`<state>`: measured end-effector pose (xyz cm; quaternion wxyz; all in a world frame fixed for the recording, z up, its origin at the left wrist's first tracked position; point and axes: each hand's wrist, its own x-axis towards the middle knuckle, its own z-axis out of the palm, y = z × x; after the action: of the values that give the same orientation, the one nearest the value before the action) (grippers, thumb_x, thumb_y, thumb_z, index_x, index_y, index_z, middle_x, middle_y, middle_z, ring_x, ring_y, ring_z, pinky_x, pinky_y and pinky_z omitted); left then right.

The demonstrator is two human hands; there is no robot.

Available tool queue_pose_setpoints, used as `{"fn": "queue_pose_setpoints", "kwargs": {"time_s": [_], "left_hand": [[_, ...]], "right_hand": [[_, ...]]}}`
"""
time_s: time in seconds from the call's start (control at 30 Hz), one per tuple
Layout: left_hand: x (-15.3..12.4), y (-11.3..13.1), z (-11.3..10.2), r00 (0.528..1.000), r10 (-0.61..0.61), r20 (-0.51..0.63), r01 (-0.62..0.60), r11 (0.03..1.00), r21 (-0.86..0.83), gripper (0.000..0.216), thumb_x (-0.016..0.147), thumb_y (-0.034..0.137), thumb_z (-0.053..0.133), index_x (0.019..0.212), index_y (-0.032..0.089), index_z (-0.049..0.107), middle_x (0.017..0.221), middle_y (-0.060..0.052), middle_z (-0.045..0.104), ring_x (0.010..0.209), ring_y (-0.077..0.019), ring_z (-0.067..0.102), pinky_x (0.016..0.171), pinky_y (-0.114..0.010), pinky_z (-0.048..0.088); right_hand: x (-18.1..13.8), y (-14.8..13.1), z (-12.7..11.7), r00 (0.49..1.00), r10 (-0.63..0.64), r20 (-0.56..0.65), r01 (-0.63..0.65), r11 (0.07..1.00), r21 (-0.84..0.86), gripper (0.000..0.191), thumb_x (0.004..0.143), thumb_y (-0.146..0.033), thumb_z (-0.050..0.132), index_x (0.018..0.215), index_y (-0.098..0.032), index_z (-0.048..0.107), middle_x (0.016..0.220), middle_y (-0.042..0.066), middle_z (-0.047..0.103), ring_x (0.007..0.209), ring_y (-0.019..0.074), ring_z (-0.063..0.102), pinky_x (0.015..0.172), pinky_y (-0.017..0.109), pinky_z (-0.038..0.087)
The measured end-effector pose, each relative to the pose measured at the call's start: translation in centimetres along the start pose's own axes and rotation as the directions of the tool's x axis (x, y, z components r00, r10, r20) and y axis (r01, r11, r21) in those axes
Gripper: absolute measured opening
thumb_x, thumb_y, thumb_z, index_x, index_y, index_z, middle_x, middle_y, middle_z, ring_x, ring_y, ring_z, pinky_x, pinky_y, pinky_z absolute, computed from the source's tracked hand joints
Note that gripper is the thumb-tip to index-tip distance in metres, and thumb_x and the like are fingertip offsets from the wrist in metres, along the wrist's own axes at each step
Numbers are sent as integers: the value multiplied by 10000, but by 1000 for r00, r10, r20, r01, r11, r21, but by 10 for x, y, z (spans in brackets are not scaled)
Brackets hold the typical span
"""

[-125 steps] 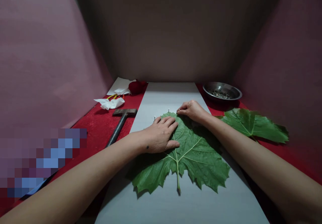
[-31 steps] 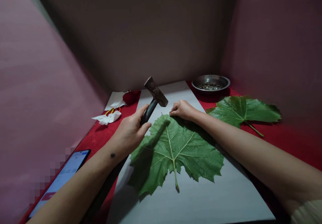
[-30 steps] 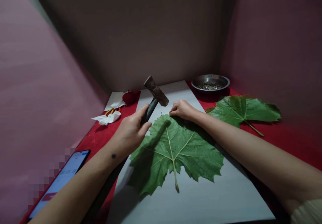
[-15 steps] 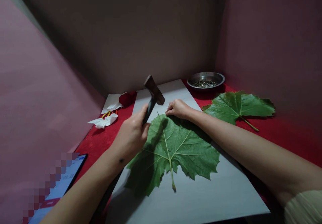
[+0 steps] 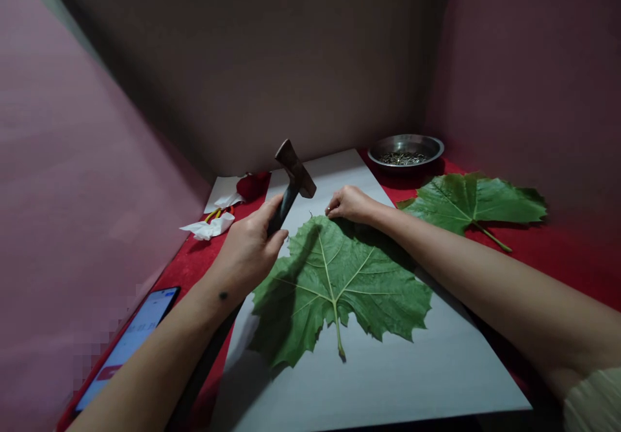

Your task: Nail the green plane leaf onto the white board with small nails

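My left hand (image 5: 252,241) is closed round the dark handle of a hammer (image 5: 295,173), its head raised above the white board (image 5: 388,380). On the board a large green leaf (image 5: 339,277) lies with its veins up and its stem towards me. At the leaf's far edge my right hand (image 5: 352,204) is closed in a pinch on a nail, of which only a tiny shiny end shows. Another thin nail (image 5: 311,215) stands at the leaf's edge, just left of that hand. The hammer's shadow falls across the leaf's left half.
A metal bowl (image 5: 405,151) of small nails stands at the back right on the red cloth (image 5: 572,264). A second leaf (image 5: 475,202) lies right of the board. To the left are crumpled white tissue (image 5: 207,227), yellow-orange handles (image 5: 220,213) and a lit phone (image 5: 133,341).
The view has shifted slightly, so everything sits a little further right and higher. My left hand still holds the hammer raised, and my right hand stays pinched at the leaf's edge.
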<state>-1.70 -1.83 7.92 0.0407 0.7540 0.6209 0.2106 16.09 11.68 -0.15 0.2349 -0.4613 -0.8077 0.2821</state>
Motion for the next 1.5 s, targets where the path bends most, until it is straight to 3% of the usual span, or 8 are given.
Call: {"fn": "queue_pose_setpoints", "kwargs": {"time_s": [0.2,0.37,0.57,0.77,0.93,1.2,1.4,1.5], "left_hand": [[-2,-2,6,1000,6,-7,-6,1000,-16,542,767,225,507,1305,186,463,919,-31,651,847,-200,625,755,-293,474],[-4,-2,12,998,58,12,-57,998,-34,533,771,194,510,1303,183,464,982,-43,656,915,-204,617,795,-309,474],[-1,-1,21,989,129,66,-129,992,-11,547,767,164,505,1310,175,440,1088,-79,648,961,-206,614,827,-328,479],[-1,1,25,990,140,-30,-140,990,19,549,787,170,494,1329,136,419,1169,-107,612,1048,-228,585,886,-351,465],[0,-3,35,992,103,77,-106,994,33,562,776,149,505,1329,95,420,1124,-142,627,1006,-250,605,866,-378,475],[2,1,32,988,151,-42,-147,985,92,563,784,168,493,1339,116,410,1201,-131,596,1069,-243,575,897,-364,458],[5,5,34,989,108,105,-124,980,158,582,771,141,491,1345,96,407,1083,-139,645,967,-247,617,823,-356,487],[6,10,21,991,133,17,-134,979,155,563,780,168,498,1338,153,423,1066,-81,658,934,-217,625,811,-319,491]], "right_hand": [[0,8,-3,999,30,11,-31,997,77,222,687,-69,669,888,-136,731,752,45,707,616,120,594,519,189,425],[-5,3,-4,999,50,1,-50,995,82,149,684,-80,663,817,-121,717,667,31,667,543,98,547,452,181,366],[-5,0,-3,999,45,-4,-44,997,56,127,706,-110,653,809,-109,728,667,52,668,555,106,553,484,199,371],[-2,3,-2,999,20,-41,-20,1000,15,136,681,-110,670,803,-113,731,663,44,670,570,104,553,494,195,359],[-4,-2,-2,999,31,-35,-32,999,-11,120,688,-123,666,785,-109,736,614,41,650,552,107,537,471,203,327],[-2,-1,0,996,51,-73,-50,999,11,114,664,-131,686,765,-111,735,639,44,660,552,103,541,482,195,347],[-2,0,1,995,65,-81,-64,998,17,109,644,-133,702,748,-108,728,641,44,661,566,116,550,459,192,333],[-2,-1,1,994,74,-75,-73,997,15,116,653,-121,692,761,-105,731,620,41,657,547,106,547,466,188,346]]}}
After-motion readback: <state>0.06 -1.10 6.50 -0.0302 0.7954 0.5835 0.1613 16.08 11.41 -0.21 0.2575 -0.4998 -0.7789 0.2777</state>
